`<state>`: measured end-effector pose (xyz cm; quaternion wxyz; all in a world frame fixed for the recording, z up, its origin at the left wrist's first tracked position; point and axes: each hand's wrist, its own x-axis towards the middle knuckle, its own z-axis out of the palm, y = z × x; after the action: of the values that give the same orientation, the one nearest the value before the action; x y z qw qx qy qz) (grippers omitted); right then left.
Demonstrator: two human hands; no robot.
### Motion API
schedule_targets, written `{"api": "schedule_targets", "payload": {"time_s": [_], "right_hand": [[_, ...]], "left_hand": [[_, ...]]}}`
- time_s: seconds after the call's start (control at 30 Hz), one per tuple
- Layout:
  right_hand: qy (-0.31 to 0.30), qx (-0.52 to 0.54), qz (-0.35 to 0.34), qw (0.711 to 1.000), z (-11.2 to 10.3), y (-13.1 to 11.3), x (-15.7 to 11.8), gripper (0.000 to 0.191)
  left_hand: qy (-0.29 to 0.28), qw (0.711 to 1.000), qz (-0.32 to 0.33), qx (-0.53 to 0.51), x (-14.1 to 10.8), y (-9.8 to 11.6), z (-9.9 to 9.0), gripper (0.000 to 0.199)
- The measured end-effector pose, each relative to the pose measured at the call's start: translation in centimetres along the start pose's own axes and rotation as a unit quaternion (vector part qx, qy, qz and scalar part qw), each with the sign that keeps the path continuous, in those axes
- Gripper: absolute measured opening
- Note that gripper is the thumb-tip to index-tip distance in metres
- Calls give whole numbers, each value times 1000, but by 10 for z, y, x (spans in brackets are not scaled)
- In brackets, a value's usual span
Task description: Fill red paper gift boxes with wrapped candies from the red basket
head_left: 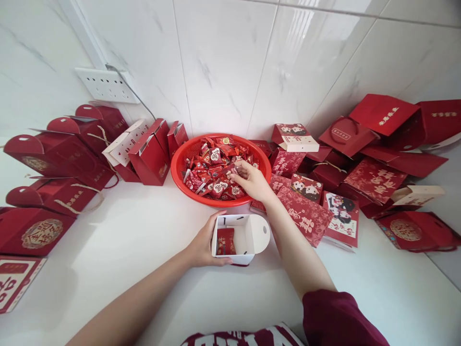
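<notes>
My left hand (204, 245) is wrapped round the left side of an open gift box (244, 229). The box shows its white inside, and a rounded flap with a hole sticks out to the right. At its bottom lies a red wrapped packet (225, 241). Over the right part of a red plastic basket (176, 181), my right hand (252, 181) pinches a red wrapped candy (229, 172) between thumb and fingers. Below it the basket is heaped with red candy packets (215, 156), some with white labels.
Red gift boxes with rope handles (54, 199) stand in rows at the left. Flat and folded red boxes (306, 216) pile up at the right. A power strip (106, 85) is on the tiled wall behind the white table (144, 230).
</notes>
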<state>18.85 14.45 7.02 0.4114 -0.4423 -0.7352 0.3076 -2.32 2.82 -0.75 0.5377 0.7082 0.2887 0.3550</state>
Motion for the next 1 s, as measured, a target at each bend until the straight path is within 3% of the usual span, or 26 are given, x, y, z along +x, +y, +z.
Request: {"api": "schedule_targets", "payload": {"time_s": [0.1,0.27,0.47,0.67,0.8,1.0], "right_hand": [[-16,54,5,998,-4,-3,-4,24],[5,-13,-18,1000,-25,-38,-29,24],[-212,-65,-36,975,-48,-83,-68,13],[-300,-318,-23,899,-31,-89,-79,15],[-344,-362,-27,866,-15,-84,-78,16],[-342,-417,-19,842,0,-77,-77,22]], "left_hand": [[-2,1000,3,0,0,-2,0,113],[0,1000,9,-7,2,-2,1,113],[38,997,51,34,2,-4,4,116],[78,991,67,80,0,-6,4,120],[78,991,66,81,2,-2,4,115],[69,994,63,63,4,1,5,112]]}}
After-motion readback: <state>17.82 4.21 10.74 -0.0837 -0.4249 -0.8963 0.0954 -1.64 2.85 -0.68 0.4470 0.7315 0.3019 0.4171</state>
